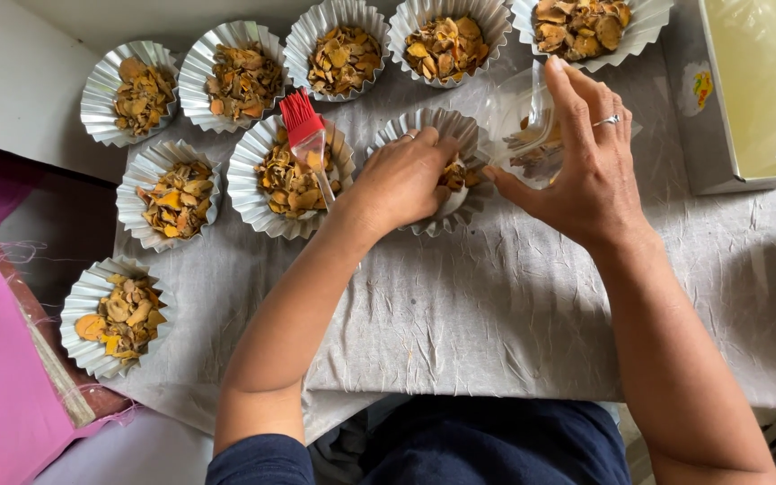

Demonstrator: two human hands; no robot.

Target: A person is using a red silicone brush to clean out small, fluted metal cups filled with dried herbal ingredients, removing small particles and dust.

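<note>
My left hand [406, 175] rests inside a fluted foil cup [437, 126] in the middle of the cloth, fingers curled over a few orange-brown dried slices [456, 173]. My right hand [586, 153] grips a clear plastic container [521, 126], tilted over that cup's right rim, with dried slices inside it. A ring shows on each hand. A red silicone brush [305, 130] with a clear handle lies in the neighbouring cup [262, 193] to the left.
Several foil cups filled with dried slices line the back [343, 54] and left side [123, 314] of the grey crinkled cloth [496, 305]. A pale yellow tray [765, 90] sits at the far right. Pink fabric [2, 359] lies at the left.
</note>
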